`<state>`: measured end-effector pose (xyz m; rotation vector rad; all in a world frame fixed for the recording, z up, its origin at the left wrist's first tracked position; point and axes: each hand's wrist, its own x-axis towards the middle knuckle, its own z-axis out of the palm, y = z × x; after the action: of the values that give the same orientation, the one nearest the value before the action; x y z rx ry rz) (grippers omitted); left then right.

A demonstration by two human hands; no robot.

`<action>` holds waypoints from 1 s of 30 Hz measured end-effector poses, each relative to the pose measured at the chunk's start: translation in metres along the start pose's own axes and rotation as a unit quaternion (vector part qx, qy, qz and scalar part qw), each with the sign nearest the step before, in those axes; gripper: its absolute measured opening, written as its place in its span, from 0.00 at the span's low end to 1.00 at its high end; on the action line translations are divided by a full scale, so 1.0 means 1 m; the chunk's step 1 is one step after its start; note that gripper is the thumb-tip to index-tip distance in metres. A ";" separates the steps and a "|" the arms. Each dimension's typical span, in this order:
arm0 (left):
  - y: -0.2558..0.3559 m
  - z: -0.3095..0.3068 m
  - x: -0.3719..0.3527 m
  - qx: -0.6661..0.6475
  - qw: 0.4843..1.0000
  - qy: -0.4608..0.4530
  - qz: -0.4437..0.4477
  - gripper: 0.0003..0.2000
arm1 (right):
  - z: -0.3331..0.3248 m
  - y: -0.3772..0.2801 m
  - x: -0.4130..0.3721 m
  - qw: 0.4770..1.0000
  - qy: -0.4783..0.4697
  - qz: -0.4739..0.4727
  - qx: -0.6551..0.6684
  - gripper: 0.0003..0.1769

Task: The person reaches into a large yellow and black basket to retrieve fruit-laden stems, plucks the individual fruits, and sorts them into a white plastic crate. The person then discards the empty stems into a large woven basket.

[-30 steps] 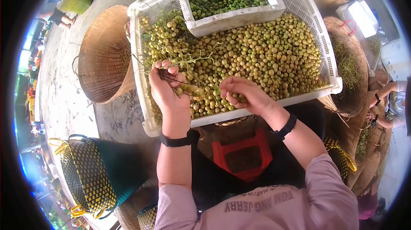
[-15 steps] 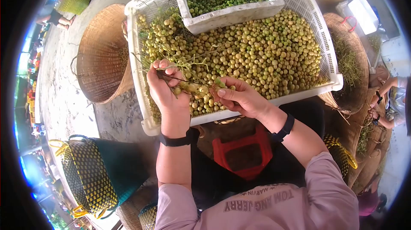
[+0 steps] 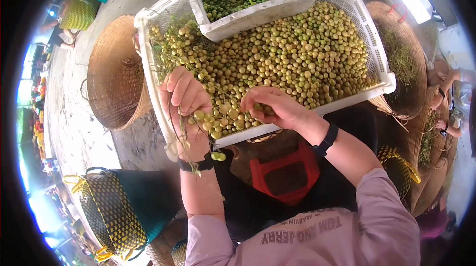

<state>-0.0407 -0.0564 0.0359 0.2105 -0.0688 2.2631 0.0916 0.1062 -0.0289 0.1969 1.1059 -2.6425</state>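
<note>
Head view: two hands at the near edge of a fruit-filled crate, one gripping a sprig, the other pinching one fruit.

The left hand (image 3: 186,98) is closed round a thin sprig (image 3: 184,139), whose stems trail down past the wrist with a few fruits (image 3: 217,156) hanging below the grip, probably so the bunch hangs free for picking. Just to its right, the right hand (image 3: 280,110) has its fingertips drawn tight on a single green fruit (image 3: 258,107), low over the heap. Both grips sit above the near rim of the white crate (image 3: 317,111). Beyond them a foam box (image 3: 248,17) holds greener fruit, seemingly kept apart. A woven basket (image 3: 114,73) stands left of the sprig hand.
</note>
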 end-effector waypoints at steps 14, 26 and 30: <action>-0.027 0.000 -0.002 -0.111 0.986 0.021 -0.119 0.12 | 0.009 0.011 0.000 0.985 -0.148 0.082 0.013 0.19; -0.009 -0.004 0.001 -0.098 0.993 0.050 -0.044 0.07 | 0.008 -0.035 -0.016 0.969 -0.020 -0.013 -0.247 0.18; -0.002 -0.005 0.002 -0.110 0.992 0.052 -0.018 0.07 | -0.009 -0.020 -0.011 1.000 -0.011 0.007 -0.009 0.16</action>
<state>-0.0408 -0.0535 0.0317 -0.0233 -0.2546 2.2067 0.0964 0.1288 -0.0192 0.1720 1.1163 -2.6157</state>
